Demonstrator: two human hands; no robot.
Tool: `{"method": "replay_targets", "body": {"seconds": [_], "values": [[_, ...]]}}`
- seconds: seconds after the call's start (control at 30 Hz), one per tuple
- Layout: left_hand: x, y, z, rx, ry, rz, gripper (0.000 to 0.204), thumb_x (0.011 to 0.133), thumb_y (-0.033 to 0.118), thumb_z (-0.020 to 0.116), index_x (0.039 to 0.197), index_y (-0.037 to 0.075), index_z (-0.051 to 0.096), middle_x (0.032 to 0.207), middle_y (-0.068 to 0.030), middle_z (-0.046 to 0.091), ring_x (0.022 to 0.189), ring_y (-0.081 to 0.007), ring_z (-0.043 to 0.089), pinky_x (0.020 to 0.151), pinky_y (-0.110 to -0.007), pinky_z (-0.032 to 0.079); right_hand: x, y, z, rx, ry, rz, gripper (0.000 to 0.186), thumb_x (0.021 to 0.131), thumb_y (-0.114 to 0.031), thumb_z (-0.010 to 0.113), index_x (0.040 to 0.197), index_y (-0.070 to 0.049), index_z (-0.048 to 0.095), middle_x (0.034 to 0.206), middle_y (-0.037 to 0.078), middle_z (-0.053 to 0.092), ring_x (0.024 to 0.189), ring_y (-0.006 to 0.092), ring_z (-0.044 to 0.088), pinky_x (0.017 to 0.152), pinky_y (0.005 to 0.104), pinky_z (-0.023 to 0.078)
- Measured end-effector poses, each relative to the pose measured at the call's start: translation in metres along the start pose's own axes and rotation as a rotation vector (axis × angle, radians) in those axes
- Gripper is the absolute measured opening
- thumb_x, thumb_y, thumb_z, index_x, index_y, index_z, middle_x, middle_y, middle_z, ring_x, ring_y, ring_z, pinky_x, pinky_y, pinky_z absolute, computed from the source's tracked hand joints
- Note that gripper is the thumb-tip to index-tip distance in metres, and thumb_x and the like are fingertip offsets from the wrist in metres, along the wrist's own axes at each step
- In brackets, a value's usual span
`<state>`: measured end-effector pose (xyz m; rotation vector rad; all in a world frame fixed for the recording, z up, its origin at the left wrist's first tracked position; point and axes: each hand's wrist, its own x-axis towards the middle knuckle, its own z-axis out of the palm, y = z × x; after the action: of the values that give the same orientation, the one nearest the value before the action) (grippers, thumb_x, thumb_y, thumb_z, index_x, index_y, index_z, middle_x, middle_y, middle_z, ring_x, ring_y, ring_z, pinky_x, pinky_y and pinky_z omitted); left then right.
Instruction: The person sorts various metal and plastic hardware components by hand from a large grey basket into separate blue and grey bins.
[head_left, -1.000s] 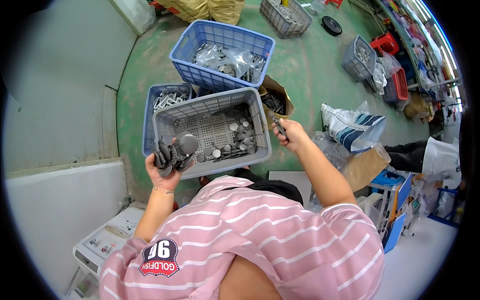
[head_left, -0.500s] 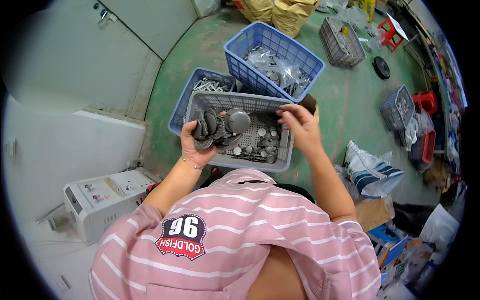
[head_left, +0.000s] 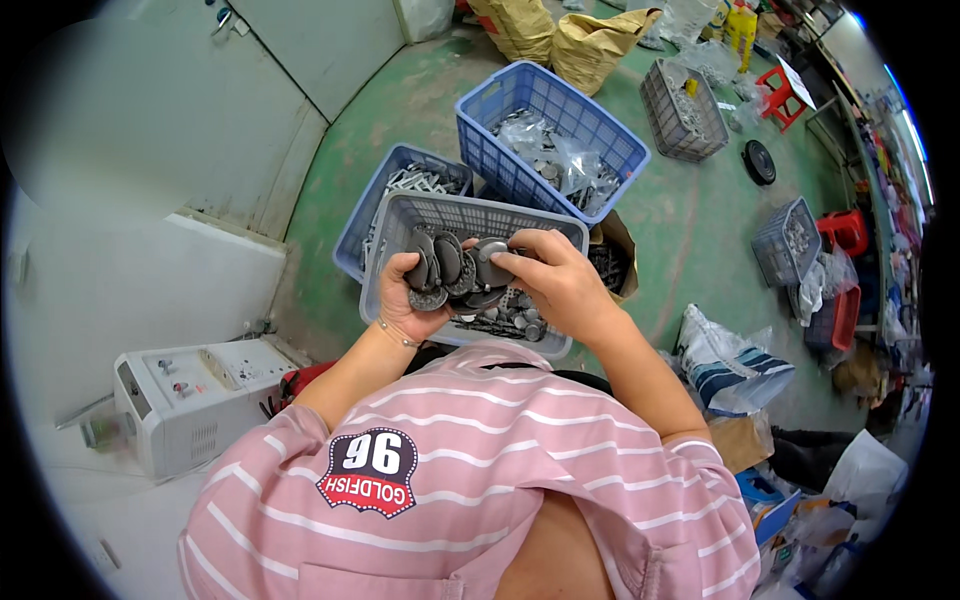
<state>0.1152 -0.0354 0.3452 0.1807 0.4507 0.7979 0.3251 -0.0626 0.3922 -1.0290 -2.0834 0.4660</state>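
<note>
My left hand [head_left: 405, 305] is closed around a bunch of dark grey round metal discs [head_left: 447, 258], cupped from below and from the left. The discs overlap, some standing on edge. With thumb and fingers, my right hand [head_left: 560, 285] grips a disc [head_left: 494, 264] at the right side of the bunch. Both hands are over a grey plastic crate [head_left: 480, 208]. Inside it lie several small round metal pieces [head_left: 525, 318] and dark bits, partly hidden by my hands.
A blue crate [head_left: 345, 245] of light metal parts stands behind left; a larger blue crate [head_left: 610, 135] holds plastic bags and parts. An open cardboard box [head_left: 628, 270] is at the right. A white machine [head_left: 205, 400] stands left, a striped bag [head_left: 735, 370] right.
My right hand has moved left from the grey crate's right rim to the bunch and taken hold of a disc. The left hand still holds the bunch, slightly further right.
</note>
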Motion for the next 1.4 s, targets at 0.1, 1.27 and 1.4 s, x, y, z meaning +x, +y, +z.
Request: {"method": "replay_targets", "body": {"seconds": [0.1, 1.27, 1.4], "values": [[-0.002, 0.011, 0.002, -0.012, -0.005, -0.028, 0.074, 0.065, 0.044, 0.055, 0.123, 0.0, 0.043, 0.121, -0.0203, 0.048, 0.11, -0.037, 0.048, 0.089, -0.063, 0.034, 0.002, -0.004, 0.007, 0.032, 0.107, 0.02, 0.031, 0.066, 0.003, 0.064, 0.097, -0.004, 0.059, 0.093, 0.011, 0.055, 0.083, 0.0251, 0.055, 0.072, 0.0308, 0.046], [-0.071, 0.069, -0.091, -0.125, 0.25, 0.123, 0.067, 0.064, 0.04, 0.058, 0.116, -0.001, 0.048, 0.113, -0.0176, 0.053, 0.105, -0.0365, 0.05, 0.087, -0.062, 0.035, 0.116, 0.203, 0.049, 0.904, 0.871, 1.128, 0.017, 0.084, -0.004, 0.046, 0.093, 0.008, 0.052, 0.085, 0.017, 0.058, 0.069, 0.0232, 0.06, 0.051, 0.0316, 0.051], [-0.074, 0.076, -0.103, -0.122, 0.211, 0.13, 0.067, 0.065, 0.039, 0.058, 0.117, -0.001, 0.047, 0.114, -0.0159, 0.052, 0.107, -0.0353, 0.049, 0.088, -0.061, 0.034, 0.087, 0.228, 0.064, 1.03, 0.699, 1.289, 0.023, 0.087, -0.004, 0.038, 0.095, 0.016, 0.044, 0.086, 0.021, 0.057, 0.072, 0.0289, 0.06, 0.058, 0.0357, 0.053]]}}
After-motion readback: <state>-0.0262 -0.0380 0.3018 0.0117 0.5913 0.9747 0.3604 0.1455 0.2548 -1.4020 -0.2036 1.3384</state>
